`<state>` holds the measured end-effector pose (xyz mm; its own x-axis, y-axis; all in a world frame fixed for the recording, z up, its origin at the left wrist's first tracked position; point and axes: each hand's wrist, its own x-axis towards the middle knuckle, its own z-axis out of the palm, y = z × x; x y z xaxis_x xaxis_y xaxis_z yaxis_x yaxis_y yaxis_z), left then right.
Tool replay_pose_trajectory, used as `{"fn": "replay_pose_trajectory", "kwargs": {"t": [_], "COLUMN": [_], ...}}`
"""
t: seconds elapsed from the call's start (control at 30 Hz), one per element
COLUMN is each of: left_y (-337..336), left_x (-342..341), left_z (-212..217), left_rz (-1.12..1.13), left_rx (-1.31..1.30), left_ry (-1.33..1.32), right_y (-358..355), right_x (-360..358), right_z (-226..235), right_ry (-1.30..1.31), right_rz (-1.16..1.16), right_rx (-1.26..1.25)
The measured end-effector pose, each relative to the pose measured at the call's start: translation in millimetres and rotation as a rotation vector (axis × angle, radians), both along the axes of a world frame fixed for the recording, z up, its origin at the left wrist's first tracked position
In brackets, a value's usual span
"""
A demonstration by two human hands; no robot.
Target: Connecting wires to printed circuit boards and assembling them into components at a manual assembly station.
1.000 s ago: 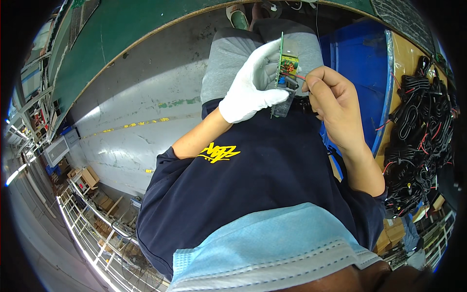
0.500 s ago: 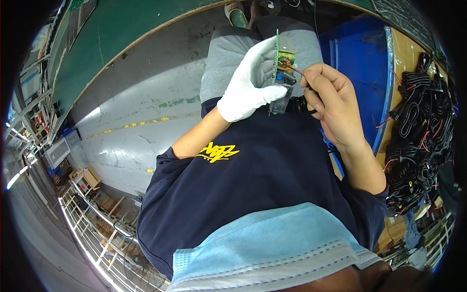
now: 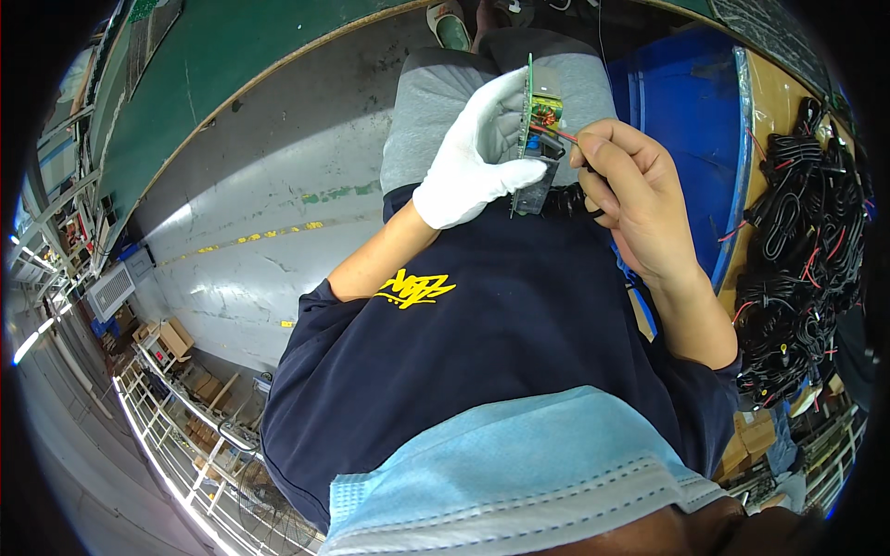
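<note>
The left hand (image 3: pixel 477 153), in a white glove, is closed around a small green circuit board (image 3: pixel 536 120), holding it on edge above the person's lap with its components facing the right hand (image 3: pixel 630 190). The bare right hand pinches a thin red wire (image 3: pixel 554 132) between thumb and forefinger, right at the board's face, its other fingers curled in. The two hands are close together with the board between them. To the right, a blue bin (image 3: pixel 691 120) stands beside a bench (image 3: pixel 769 120) carrying a heap of black cables (image 3: pixel 802 269). Grey concrete floor (image 3: pixel 269 195) lies to the left.
</note>
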<state>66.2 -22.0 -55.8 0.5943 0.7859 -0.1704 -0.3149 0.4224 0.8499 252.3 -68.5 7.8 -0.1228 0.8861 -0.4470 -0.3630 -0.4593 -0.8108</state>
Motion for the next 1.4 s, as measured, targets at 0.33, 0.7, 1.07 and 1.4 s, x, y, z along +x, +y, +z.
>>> {"fn": "replay_pose_trajectory", "kwargs": {"t": [0.33, 0.7, 1.07, 1.4], "left_y": [-2.2, -3.3, -4.1, -5.2], "left_x": [0.8, 3.3, 3.1, 0.8], "left_z": [-3.1, -2.3, 0.9, -2.5], "left_rz": [-0.004, 0.035, 0.021, 0.004], "left_rx": [-0.017, 0.024, 0.017, 0.055], "left_ry": [-0.011, -0.010, -0.022, 0.018], "right_y": [-2.4, -3.4, -6.5, -7.9], "right_x": [-1.6, -4.4, -4.9, -6.4], "right_z": [-1.1, 3.8, -0.6, -3.9], "right_ry": [-0.016, 0.067, 0.020, -0.097], "right_rz": [-0.010, -0.039, -0.039, -0.063], "right_rx": [-0.017, -0.094, -0.047, 0.054]}}
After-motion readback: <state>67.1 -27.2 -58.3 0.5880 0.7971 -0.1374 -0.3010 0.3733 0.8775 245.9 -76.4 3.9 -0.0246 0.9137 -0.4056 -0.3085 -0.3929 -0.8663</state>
